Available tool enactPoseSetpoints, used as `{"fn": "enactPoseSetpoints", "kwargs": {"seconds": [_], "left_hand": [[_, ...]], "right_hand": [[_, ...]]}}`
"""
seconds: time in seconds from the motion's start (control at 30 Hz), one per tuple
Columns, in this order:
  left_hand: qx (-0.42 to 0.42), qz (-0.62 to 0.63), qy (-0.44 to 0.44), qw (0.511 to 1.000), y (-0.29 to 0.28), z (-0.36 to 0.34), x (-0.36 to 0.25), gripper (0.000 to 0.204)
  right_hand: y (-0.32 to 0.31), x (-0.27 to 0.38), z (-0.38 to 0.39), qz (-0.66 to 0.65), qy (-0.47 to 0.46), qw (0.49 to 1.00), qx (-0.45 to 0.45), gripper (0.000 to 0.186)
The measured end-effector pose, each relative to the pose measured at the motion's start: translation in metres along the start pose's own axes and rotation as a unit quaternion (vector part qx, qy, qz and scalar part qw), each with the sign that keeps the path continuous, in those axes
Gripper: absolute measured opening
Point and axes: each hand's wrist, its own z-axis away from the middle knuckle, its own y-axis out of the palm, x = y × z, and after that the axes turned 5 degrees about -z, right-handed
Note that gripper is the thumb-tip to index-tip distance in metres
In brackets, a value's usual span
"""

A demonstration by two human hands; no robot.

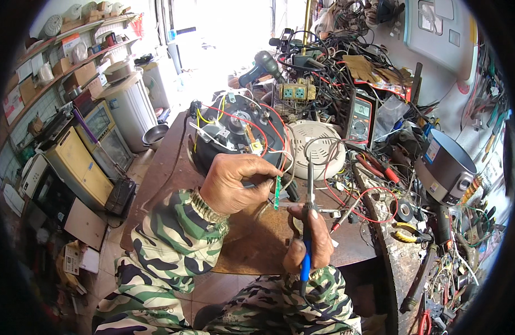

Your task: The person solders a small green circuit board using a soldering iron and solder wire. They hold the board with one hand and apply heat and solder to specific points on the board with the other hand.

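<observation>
My left hand (235, 181) pinches a small green circuit board (277, 192) upright between thumb and fingers, above the brown table (252, 245). Closed around the blue handle of a soldering iron (306, 245) is my right hand (319, 237); the iron's metal shaft points up and away, just right of the board and apart from it. Behind my left hand lies an opened round black appliance base (238, 125) with red, yellow and white wires. Wires run from it toward the board, but my fingers hide where they end. A pale round vented cover (316, 149) sits beside it.
At the right stand a multimeter (360, 118) and a grey cooker shell (447, 167). Yellow-handled pliers (408, 233), a tape roll (403, 210) and red test leads (374, 167) crowd that side. Tangled cables and a socket block (295, 92) fill the back.
</observation>
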Motion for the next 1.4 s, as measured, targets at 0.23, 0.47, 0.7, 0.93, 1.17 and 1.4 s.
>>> {"fn": "enactPoseSetpoints", "kwargs": {"seconds": [0.23,0.47,0.7,0.93,1.17,1.4], "left_hand": [[-0.014,0.192,-0.133,0.972,-0.001,0.004,0.007,0.017],[0.082,0.006,0.014,0.997,-0.017,0.000,-0.003,0.026],[0.031,-0.135,-0.060,0.989,-0.005,0.006,-0.028,0.014],[-0.066,-0.249,0.004,0.966,0.018,0.034,-0.028,0.028],[-0.067,-0.407,0.040,0.910,0.038,0.042,-0.017,0.046],[-0.064,-0.434,0.029,0.898,0.043,0.046,-0.014,0.043]], "right_hand": [[-0.019,0.015,0.008,-0.016,-0.008,0.998,0.062,0.048],[-0.008,0.012,0.026,-0.002,0.048,0.998,-0.027,0.054],[-0.007,0.010,0.026,0.040,0.102,0.989,-0.102,0.056],[-0.010,0.008,0.027,0.047,0.085,0.991,-0.090,0.052],[-0.002,0.010,0.029,-0.005,0.101,0.988,-0.117,0.042],[-0.011,0.015,0.042,0.032,0.116,0.989,-0.085,0.039]]}}
